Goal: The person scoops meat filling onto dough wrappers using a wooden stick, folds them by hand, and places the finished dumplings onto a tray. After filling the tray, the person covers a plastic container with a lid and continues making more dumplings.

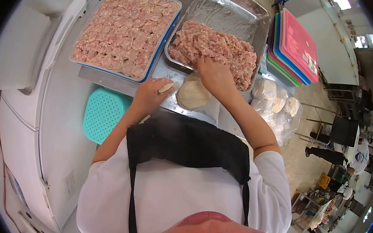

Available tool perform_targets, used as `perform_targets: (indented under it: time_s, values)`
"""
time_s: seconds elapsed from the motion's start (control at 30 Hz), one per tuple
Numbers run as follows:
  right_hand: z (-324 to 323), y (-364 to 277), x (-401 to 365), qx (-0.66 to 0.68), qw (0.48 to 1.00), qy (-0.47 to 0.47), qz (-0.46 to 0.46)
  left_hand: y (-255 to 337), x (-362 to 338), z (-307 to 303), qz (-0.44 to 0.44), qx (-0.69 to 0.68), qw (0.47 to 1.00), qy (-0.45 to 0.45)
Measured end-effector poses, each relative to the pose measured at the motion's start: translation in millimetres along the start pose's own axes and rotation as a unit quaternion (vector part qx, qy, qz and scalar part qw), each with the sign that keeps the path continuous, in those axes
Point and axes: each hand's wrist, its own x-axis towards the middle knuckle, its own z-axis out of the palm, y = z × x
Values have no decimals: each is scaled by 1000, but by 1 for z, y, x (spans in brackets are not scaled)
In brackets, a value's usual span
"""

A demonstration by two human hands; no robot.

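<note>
My left hand (149, 96) is closed around a pale round dough wrapper (166, 87), near the front edge of the steel table. A stack of similar wrappers (193, 95) lies between my hands. My right hand (216, 77) reaches over the near rim of a deep metal pan (231, 7). Its fingers are bent together into the ground meat (219, 44), which hides their tips. The meat is heaped in the near half of the pan. Left of it, a tray (148, 75) carries tight rows of meat-topped dumplings (122, 33).
Stacked coloured lids (297, 46) stand right of the pan. Below them sits a clear plastic bag (280, 111) with wrappers inside. A turquoise perforated stool (106, 115) is under the table's left side, beside a white freezer (57, 118). Another person (360, 158) is far right.
</note>
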Motion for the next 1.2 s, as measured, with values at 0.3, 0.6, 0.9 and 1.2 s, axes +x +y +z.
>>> perform_targets:
  time_s: [0.3, 0.6, 0.9, 1.2]
  values:
    - [27, 42, -20, 407, 895, -86, 162, 21, 20, -39, 46, -309, 948, -60]
    - [-2, 54, -29, 656, 710, 41, 253, 55, 61, -50, 82, -109, 988, 74]
    - [-17, 16, -18, 759, 600, 58, 245, 64, 103, 25, -51, -449, 884, 120]
    - [-4, 24, -23, 759, 596, 43, 257, 55, 102, -1, 219, -15, 963, 154]
